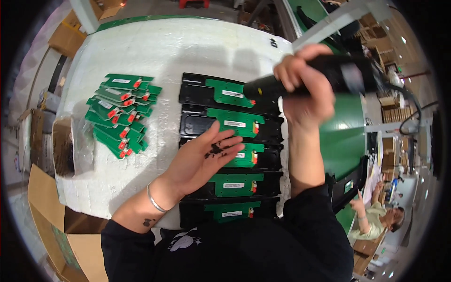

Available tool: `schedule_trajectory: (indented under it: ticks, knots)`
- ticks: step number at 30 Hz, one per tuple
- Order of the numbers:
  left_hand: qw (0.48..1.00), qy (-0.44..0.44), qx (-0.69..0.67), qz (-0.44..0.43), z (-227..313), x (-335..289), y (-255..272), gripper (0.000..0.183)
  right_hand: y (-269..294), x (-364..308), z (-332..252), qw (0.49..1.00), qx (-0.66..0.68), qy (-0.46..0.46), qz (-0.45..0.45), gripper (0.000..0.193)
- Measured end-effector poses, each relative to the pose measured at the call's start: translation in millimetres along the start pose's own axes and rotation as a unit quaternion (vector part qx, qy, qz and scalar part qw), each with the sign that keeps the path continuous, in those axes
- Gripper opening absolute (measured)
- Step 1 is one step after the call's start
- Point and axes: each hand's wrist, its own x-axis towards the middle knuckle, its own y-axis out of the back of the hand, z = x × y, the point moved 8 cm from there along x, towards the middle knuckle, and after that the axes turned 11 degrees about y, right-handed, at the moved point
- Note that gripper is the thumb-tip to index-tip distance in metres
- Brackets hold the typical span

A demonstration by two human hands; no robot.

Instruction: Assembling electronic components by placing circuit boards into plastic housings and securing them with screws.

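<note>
My right hand [307, 84] is wrapped round a thick black electric screwdriver [263, 88], whose cord trails off at the right. Its front end points left, over the farthest green circuit board [230, 94] in a black plastic housing [192, 90]. Palm up, my left hand [202, 155] holds a scatter of small black screws [216, 150] on its stretched fingers. Below that hand several more black housings lie in a column, each with a green board [233, 185] bearing a white label and a red-and-white connector. The hand partly covers the middle ones.
A loose pile of green circuit boards [123, 113] lies on the left of the white foam-topped table [136, 51]. Beside it stands a small open box [63, 145]; a larger cardboard box [44, 190] is at lower left. Rightward, a co-worker [378, 218] sits near another black housing [350, 185].
</note>
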Motion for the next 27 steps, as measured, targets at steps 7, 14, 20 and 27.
schedule_trajectory:
  ticks: [7,14,20,27]
  knots:
    - [0.997,-0.026,0.079,0.002,4,1,-5,0.028,59,27,36,0.996,-0.051,-0.002,0.068,0.008]
    - [0.990,-0.056,0.126,-0.034,8,0,1,0.020,58,28,44,0.993,-0.083,-0.021,0.077,0.013]
    - [0.987,-0.064,0.124,0.080,11,3,3,0.017,60,34,48,0.994,-0.078,-0.027,0.065,0.013]
    - [0.993,-0.082,0.076,0.031,17,-6,16,0.015,38,42,79,0.993,-0.103,-0.054,0.006,0.013]
